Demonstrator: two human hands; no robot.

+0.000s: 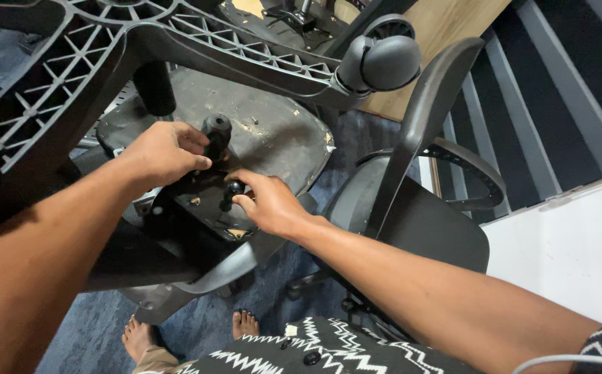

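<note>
- Across the far left, an upturned office chair's star base [72, 62] of grey ribbed plastic spread over the scene, one arm ending in a round black caster [384, 62] at the far centre.
- Below the base, the worn underside of the chair seat [280, 138] faced up, scuffed and dusty, with a chipped right edge.
- At the right stood a second black chair [419, 221] upright, its curved armrest [425, 111] rising toward the caster.
- Beyond it, on the far right, ran a dark wall with pale stripes [557, 90], and a white surface [571, 249] lay nearer.
- Dark blue carpet [100, 325] covered the floor, where two bare feet [190, 332] showed near the bottom edge, beside black cloth with a white zigzag pattern [328, 350].
- At the centre of the seat underside sat a black metal mechanism plate [197, 204].
- The left hand [166, 152] came from the near left, its fingers curled together and clamped round a black lever knob [216, 131] that stood up from the far side of the plate.
- The right hand [269, 201] came from the near right, thumb and fingers pinched together on a small black round knob [233, 188] on the plate's right part, just beside the left hand.
</note>
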